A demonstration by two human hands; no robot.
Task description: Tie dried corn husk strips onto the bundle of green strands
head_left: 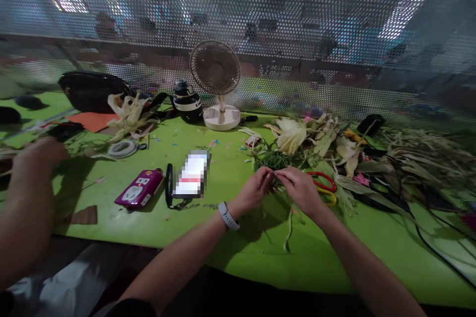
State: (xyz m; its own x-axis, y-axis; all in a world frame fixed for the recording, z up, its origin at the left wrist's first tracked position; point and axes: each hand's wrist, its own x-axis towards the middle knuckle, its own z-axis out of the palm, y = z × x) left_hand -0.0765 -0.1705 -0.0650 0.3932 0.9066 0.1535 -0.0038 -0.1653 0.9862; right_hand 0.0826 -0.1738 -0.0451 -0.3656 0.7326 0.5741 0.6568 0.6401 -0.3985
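My left hand, with a pale band on its wrist, is closed in a pinch near the middle of the table. Against its fingertips, my right hand pinches too. Whatever they hold between them is too small and dark to make out. Just behind the fingers lies a tangled green bundle of thin strands. Red- and yellow-handled tools, with a red loop and a yellow loop, rest right of my right hand. A pale thin strip lies or hangs below the hands.
Dried corn husks are heaped at the back right. A fan, a black bottle and a perforated screen stand behind. A phone and a purple case lie left. Another person's arm reaches in far left.
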